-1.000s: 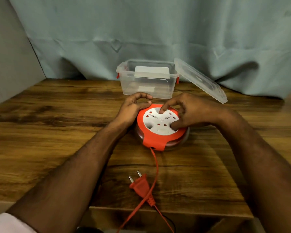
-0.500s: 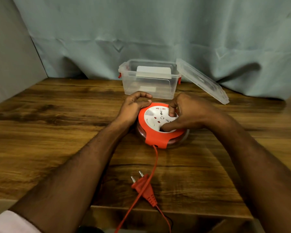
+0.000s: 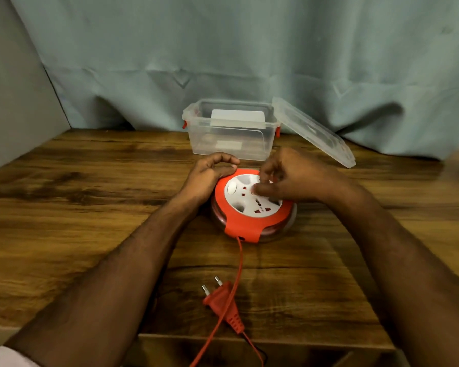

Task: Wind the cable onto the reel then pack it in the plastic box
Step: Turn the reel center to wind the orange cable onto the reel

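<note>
Since the earlier frames, I see the white socket face turned and the right hand (image 3: 292, 178) shifted, its curled fingertips (image 3: 257, 190) now pressing into the face of the round orange-and-white cable reel (image 3: 252, 207). Left hand (image 3: 210, 173) grips the reel's rim, fingers curved round its far-left edge. Reel lies flat on the wooden table (image 3: 90, 207), just in front of the clear plastic box (image 3: 231, 131), whose transparent lid (image 3: 313, 131) leans against its right side. Orange cable (image 3: 239, 263) runs from the reel's near side toward the table's front edge, crossing the orange 2-pin plug (image 3: 220, 300).
</note>
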`<state>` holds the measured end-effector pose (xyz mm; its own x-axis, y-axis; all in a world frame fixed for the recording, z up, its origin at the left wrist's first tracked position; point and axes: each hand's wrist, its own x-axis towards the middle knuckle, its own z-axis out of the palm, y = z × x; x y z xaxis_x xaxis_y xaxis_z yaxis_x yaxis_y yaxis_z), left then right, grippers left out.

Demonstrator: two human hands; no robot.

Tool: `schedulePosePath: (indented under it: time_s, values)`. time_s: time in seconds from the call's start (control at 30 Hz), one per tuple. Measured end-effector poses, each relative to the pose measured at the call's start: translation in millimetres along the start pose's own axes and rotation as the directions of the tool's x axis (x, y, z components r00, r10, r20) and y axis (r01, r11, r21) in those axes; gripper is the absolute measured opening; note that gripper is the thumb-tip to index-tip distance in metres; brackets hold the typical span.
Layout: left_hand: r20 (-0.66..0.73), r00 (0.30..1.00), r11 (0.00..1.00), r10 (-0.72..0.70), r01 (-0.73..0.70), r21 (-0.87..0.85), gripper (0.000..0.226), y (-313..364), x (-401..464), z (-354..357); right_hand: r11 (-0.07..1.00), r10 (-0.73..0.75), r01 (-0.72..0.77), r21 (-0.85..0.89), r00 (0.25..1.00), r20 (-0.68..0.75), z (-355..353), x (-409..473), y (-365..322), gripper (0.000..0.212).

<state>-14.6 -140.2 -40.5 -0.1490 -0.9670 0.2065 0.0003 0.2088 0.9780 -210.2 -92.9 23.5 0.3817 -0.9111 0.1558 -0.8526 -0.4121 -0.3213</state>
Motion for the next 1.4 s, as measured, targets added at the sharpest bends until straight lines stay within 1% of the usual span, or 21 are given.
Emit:
schedulePosePath:
  time_s: [0.03,0.13,0.23,0.33,0.47,0.63,0.77,0.87,0.97,1.03,1.17,1.27,1.4]
  values:
    - [0.008,1.0,1.0,0.0,0.0,0.005,0.017,0.6,-0.7,0.3,1.0,-0.007,0.006,0.028,1.0,0.004,-4.1,-0.5,3.4,0.006]
    - [0.047,0.999,1.0,-0.001,0.0,0.018,0.019,2.0,-2.7,1.3,0.994,-0.042,0.031,0.105,0.994,0.102,-10.2,-2.0,11.9,0.037]
    - [0.083,0.996,1.0,-0.006,0.004,0.03,0.022,2.5,-3.7,2.5,0.996,-0.064,0.05,0.073,0.977,0.204,-11.3,-4.2,11.0,0.052]
    - [0.102,0.995,1.0,-0.016,0.013,0.028,0.022,3.8,-4.8,2.1,0.997,-0.071,0.058,0.059,0.966,0.249,-16.3,-7.2,8.2,0.053]
    - [0.083,0.996,1.0,-0.022,0.021,0.014,0.024,6.1,-7.0,2.3,0.997,-0.046,0.031,0.066,0.969,0.244,-18.5,-10.2,7.5,0.046]
    - [0.072,0.997,1.0,-0.028,0.028,0.008,0.025,6.4,-7.4,2.9,0.997,-0.057,0.04,0.071,0.963,0.262,-21.2,-11.6,8.7,0.051]
    - [0.07,0.997,0.999,-0.034,0.034,0.008,0.024,5.3,-7.1,1.6,0.999,-0.036,0.026,0.048,0.972,0.231,-17.6,-9.3,9.3,0.048]
    - [0.05,0.998,0.999,-0.031,0.031,0.009,0.022,3.1,-4.3,-0.7,1.0,0.0,-0.002,0.015,0.986,0.164,-12.3,-7.2,9.5,0.047]
    - [0.015,1.0,1.0,-0.025,0.025,-0.007,0.021,1.9,-2.0,-1.7,0.997,0.042,-0.035,-0.076,0.995,0.093,-9.2,-4.1,9.4,0.056]
    - [-0.003,1.0,1.0,-0.023,0.023,-0.007,0.021,1.6,-1.3,-1.9,0.99,0.067,-0.059,-0.131,0.996,0.061,-7.1,-3.8,4.7,0.056]
    - [-0.012,1.0,1.0,-0.028,0.028,-0.008,0.022,1.1,-1.0,-1.1,0.977,0.052,-0.053,-0.204,0.999,-0.008,-0.2,-2.0,-3.1,0.056]
    - [-0.013,1.0,1.0,-0.025,0.025,-0.006,0.021,1.5,-1.2,-0.3,0.977,0.056,-0.053,-0.206,0.998,0.007,2.9,0.7,-5.8,0.063]
    - [-0.013,1.0,1.0,-0.027,0.027,-0.005,0.02,2.2,-1.5,1.0,0.965,0.021,-0.021,-0.26,1.0,-0.002,8.3,2.8,-12.8,0.066]
